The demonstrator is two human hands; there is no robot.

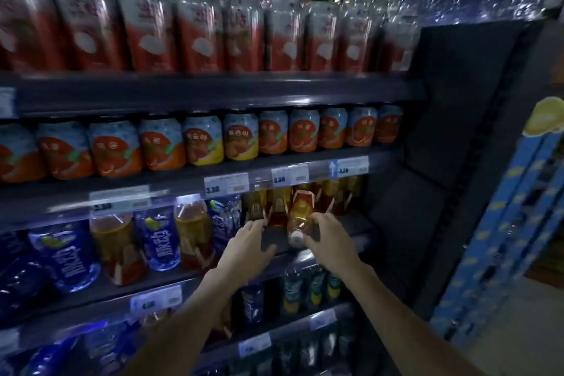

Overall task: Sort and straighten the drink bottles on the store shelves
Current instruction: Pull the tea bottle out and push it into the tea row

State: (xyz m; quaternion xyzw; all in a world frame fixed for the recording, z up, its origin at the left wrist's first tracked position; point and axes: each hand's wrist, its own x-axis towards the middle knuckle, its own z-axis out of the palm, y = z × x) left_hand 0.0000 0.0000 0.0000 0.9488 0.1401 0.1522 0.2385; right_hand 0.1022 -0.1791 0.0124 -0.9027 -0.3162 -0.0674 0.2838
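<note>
Four shelves show; right hand's grip holds one tipped amber bottle, left hand spread wide.

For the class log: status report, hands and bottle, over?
Right hand grips tipped tea bottle, cap toward camera. Left hand open on shelf edge. Upright tea bottles close behind.

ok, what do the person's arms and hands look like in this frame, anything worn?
Both are bare. The left hand and right hand show no gloves, and no rings are visible. Both forearms are uncovered down to the frame edge: no sleeves, watch or wristband in view. Motion blur hides finer detail.
</note>
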